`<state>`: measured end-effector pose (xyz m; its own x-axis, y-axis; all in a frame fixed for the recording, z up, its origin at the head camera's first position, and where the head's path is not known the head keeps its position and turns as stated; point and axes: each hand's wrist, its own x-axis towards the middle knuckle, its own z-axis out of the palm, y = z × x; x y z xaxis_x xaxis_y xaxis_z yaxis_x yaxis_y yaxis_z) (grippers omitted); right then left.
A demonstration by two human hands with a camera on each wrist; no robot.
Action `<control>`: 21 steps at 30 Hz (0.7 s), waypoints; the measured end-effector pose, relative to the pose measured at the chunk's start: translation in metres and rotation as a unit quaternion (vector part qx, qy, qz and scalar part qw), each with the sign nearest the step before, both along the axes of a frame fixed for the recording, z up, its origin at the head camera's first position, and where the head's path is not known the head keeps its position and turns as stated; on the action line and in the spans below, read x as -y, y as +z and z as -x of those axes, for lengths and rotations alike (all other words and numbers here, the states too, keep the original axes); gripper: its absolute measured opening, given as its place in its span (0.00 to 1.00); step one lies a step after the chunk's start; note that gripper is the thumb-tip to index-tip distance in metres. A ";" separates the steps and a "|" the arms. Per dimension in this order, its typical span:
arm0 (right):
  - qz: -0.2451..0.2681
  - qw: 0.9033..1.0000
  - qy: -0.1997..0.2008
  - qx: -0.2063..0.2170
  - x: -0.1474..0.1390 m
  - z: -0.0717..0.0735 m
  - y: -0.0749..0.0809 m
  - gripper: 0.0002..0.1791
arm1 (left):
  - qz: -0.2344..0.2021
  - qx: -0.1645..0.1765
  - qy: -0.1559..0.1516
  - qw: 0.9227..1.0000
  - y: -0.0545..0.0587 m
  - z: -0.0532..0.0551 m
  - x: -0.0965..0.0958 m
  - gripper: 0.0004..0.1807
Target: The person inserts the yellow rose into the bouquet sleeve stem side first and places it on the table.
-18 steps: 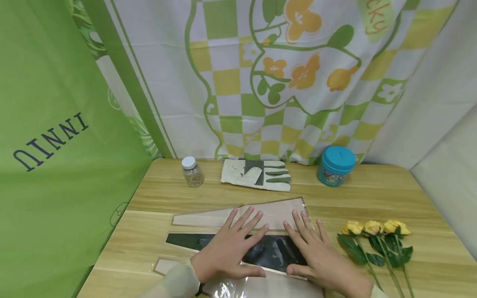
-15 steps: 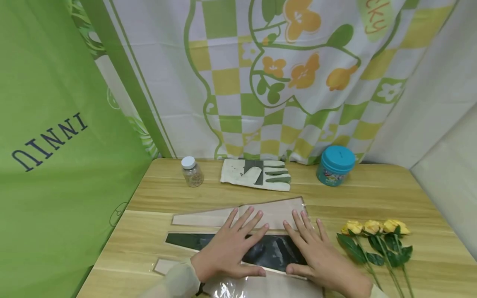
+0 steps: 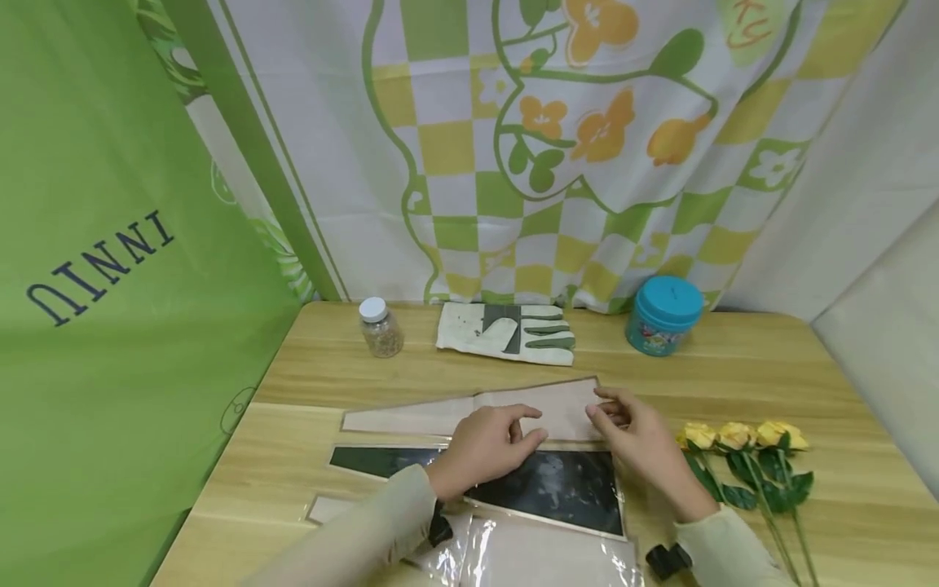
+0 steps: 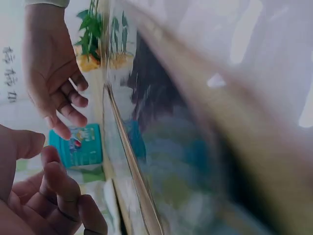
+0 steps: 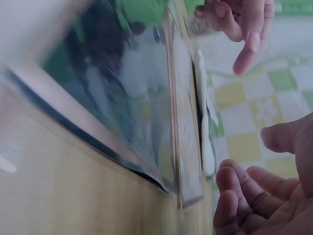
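Note:
Three flat tapered pieces in clear plastic sleeves lie one behind another on the table. The far one, a pale pink piece [image 3: 411,421], has a brown border. A glossy black piece [image 3: 561,481] with a pale edge is in the middle, and another pale piece [image 3: 550,554] lies nearest, partly covered by the left forearm. My left hand [image 3: 484,444] hovers over the far and black pieces, fingers loosely bent and holding nothing. My right hand [image 3: 638,432] is at the far piece's right end, its fingers also loosely bent. In the right wrist view a gap shows between the right hand's thumb [image 5: 281,137] and fingers.
Along the back edge stand a small clear jar [image 3: 381,330] with a white lid and a blue tub [image 3: 663,318]. Between them lies a white and grey work glove [image 3: 469,330]. Several yellow roses [image 3: 736,436] with stems lie on the right. A patterned curtain [image 3: 455,147] hangs behind.
Both hands have lifted from lying spread flat on the pieces. The fingers have bent loosely, and the right hand has moved up and right, uncovering more of the black piece. The view has tilted slightly downward.

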<state>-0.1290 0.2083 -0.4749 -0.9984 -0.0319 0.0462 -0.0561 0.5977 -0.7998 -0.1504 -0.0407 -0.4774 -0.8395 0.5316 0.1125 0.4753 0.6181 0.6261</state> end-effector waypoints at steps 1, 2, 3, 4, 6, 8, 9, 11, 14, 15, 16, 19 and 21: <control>0.003 1.000 -0.004 0.011 -0.003 0.006 0.000 0.30 | -0.007 0.023 0.011 1.000 -0.001 0.006 -0.005 0.22; 0.003 1.000 -0.006 0.020 -0.005 0.011 -0.001 0.31 | -0.014 0.038 0.019 0.999 -0.002 0.012 -0.010 0.22; -0.001 1.000 -0.006 0.026 -0.007 0.015 -0.002 0.31 | -0.019 0.048 0.029 0.998 -0.002 0.017 -0.014 0.22; -0.011 0.999 -0.003 0.029 -0.008 0.018 -0.003 0.31 | -0.021 0.061 0.038 0.997 -0.002 0.022 -0.018 0.22; -0.046 0.998 0.004 0.031 -0.009 0.023 -0.004 0.32 | -0.027 0.078 0.055 0.995 -0.003 0.031 -0.024 0.21; -0.084 0.996 0.014 0.025 -0.008 0.025 -0.005 0.23 | -0.031 0.090 0.072 0.993 -0.003 0.036 -0.029 0.21; -0.098 0.995 0.019 0.021 -0.008 0.026 -0.006 0.17 | -0.030 0.095 0.079 0.992 -0.003 0.039 -0.031 0.21; -0.121 0.992 0.029 0.015 -0.008 0.027 -0.007 0.13 | -0.032 0.099 0.086 0.991 -0.005 0.042 -0.034 0.20; -0.131 0.990 0.042 0.012 -0.009 0.026 -0.010 0.18 | -0.034 0.113 0.087 0.989 -0.005 0.044 -0.037 0.21; -0.132 0.990 0.043 0.013 -0.010 0.026 -0.011 0.17 | -0.034 0.122 0.085 0.988 -0.006 0.044 -0.038 0.21; -0.134 0.990 0.044 0.016 -0.011 0.026 -0.011 0.15 | -0.031 0.131 0.081 0.988 -0.006 0.044 -0.038 0.21; -0.133 0.990 0.039 0.028 -0.012 0.025 -0.013 0.09 | -0.012 0.164 0.057 0.985 -0.006 0.044 -0.039 0.18; -0.133 0.990 0.035 0.030 -0.013 0.025 -0.013 0.10 | 0.004 0.176 0.036 0.984 -0.007 0.044 -0.039 0.18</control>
<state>-0.1537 0.2212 -0.4883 -0.9940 -0.1051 -0.0320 -0.0630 0.7838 -0.6178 -0.1943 -0.0012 -0.4842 -0.8617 0.4682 -0.1955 0.1845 0.6480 0.7390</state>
